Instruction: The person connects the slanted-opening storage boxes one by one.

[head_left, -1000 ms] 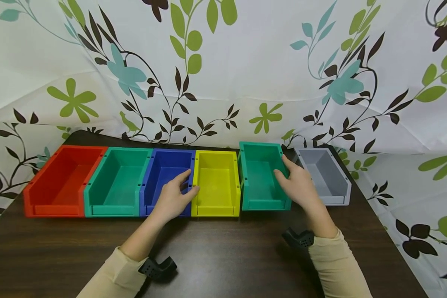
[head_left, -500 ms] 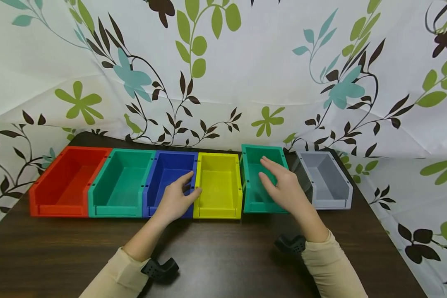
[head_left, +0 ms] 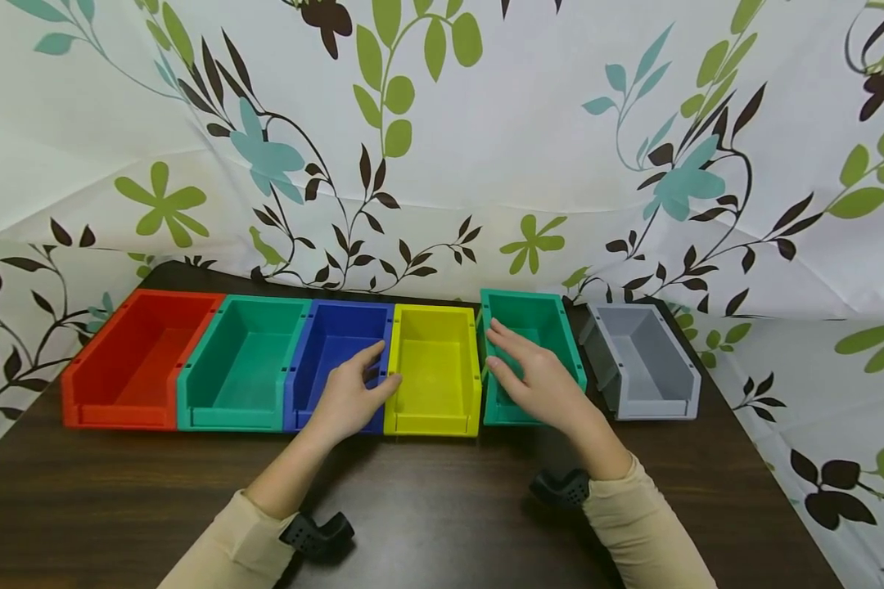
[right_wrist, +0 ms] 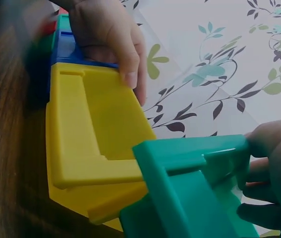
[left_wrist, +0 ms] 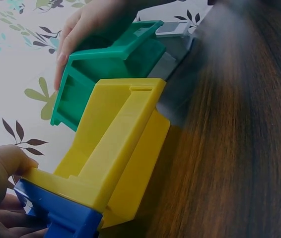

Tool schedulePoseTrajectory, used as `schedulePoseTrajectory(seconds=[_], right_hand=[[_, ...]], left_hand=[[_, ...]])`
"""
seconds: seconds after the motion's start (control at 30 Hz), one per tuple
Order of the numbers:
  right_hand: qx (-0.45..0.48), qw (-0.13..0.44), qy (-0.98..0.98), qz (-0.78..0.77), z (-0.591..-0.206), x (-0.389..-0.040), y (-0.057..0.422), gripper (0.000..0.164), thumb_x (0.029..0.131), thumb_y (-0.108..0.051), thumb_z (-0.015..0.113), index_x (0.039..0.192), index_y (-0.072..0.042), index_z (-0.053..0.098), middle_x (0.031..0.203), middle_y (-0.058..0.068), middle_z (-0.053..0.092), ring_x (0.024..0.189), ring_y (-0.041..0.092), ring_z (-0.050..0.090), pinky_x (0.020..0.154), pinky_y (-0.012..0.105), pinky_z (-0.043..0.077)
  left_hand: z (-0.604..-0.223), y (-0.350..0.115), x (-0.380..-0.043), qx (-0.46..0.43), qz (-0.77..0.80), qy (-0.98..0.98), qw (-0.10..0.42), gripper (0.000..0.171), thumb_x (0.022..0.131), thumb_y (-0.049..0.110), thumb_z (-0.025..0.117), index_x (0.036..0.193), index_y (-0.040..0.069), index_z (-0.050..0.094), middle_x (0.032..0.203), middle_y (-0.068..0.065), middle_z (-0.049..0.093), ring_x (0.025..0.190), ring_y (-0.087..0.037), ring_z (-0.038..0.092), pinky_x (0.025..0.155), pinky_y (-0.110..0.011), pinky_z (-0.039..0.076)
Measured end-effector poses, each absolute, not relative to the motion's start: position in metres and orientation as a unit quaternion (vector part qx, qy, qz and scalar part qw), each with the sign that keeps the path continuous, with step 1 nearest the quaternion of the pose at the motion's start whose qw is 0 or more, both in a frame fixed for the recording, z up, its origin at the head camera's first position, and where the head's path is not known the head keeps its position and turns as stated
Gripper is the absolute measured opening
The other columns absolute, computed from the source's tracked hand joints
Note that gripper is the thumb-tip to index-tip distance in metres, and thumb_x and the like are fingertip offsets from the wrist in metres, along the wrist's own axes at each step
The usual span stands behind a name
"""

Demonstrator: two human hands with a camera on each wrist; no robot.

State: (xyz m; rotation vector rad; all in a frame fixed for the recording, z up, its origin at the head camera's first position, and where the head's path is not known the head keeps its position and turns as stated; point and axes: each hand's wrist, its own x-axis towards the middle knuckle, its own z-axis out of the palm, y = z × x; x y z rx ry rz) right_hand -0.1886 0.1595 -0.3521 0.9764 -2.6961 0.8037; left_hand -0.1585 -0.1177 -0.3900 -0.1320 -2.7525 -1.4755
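My left hand (head_left: pixel 349 401) straddles the walls where the blue bin (head_left: pixel 339 323) meets the yellow bin (head_left: pixel 432 421). Its thumb lies over the yellow rim and its fingers reach into the blue bin, gripping the joined walls. Across the right-hand green bin (head_left: pixel 530 304) reaches my right hand (head_left: pixel 538 380), thumb and fingertips at that bin's left rim. Those fingers are fairly straight. This green bin sits slightly higher than the yellow one and overlaps its side in the right wrist view. Part of its inside is hidden by the hand.
A red bin (head_left: pixel 125 417) and another green bin (head_left: pixel 232 419) continue the row to the left. To the right, a grey bin (head_left: pixel 656 409) stands apart across a narrow gap. All are on a dark wooden table (head_left: pixel 442 507) before a leaf-patterned cloth (head_left: pixel 457 106).
My right hand has moved left across the right-hand green bin, from its right wall to its left rim. The left hand has kept its place on the yellow and blue walls.
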Motion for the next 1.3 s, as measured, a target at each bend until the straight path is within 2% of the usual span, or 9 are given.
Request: schedulePoseTrajectory(seconds=[0.33,1.1,1.3], right_hand=[[0.307,0.064,-0.918,0.242,-0.3524,-0.1882,0.154,0.048,0.102,-0.029,0.04,0.142,-0.004,0.042,0.152,0.008,0.036,0.137,0.027,0.039,0.108,0.048,0.037],[0.29,0.028,-0.934,0.208,-0.3591,-0.1884,0.1533,0.052,0.101,-0.037,0.039,0.144,-0.009,0.039,0.154,0.004,0.033,0.137,0.025,0.039,0.107,0.048,0.038],[0.288,0.027,-0.935,0.206,-0.3608,-0.1877,0.1529,0.051,0.101,-0.037,0.04,0.143,-0.009,0.041,0.153,0.003,0.034,0.134,0.025,0.043,0.104,0.047,0.042]], left_hand=[[-0.3887,-0.119,-0.1582,-0.047,-0.468,-0.882,0.01,0.063,0.09,0.022,0.063,0.142,-0.002,0.037,0.143,-0.024,0.043,0.12,-0.038,0.055,0.092,-0.046,0.05],[-0.388,-0.1198,-0.16,-0.053,-0.466,-0.883,0.005,0.063,0.09,0.022,0.062,0.142,-0.002,0.037,0.143,-0.023,0.043,0.12,-0.038,0.054,0.093,-0.047,0.049],[-0.3908,-0.1202,-0.1602,-0.058,-0.464,-0.884,0.012,0.063,0.09,0.023,0.062,0.142,-0.003,0.037,0.142,-0.024,0.044,0.119,-0.038,0.055,0.094,-0.047,0.049]])
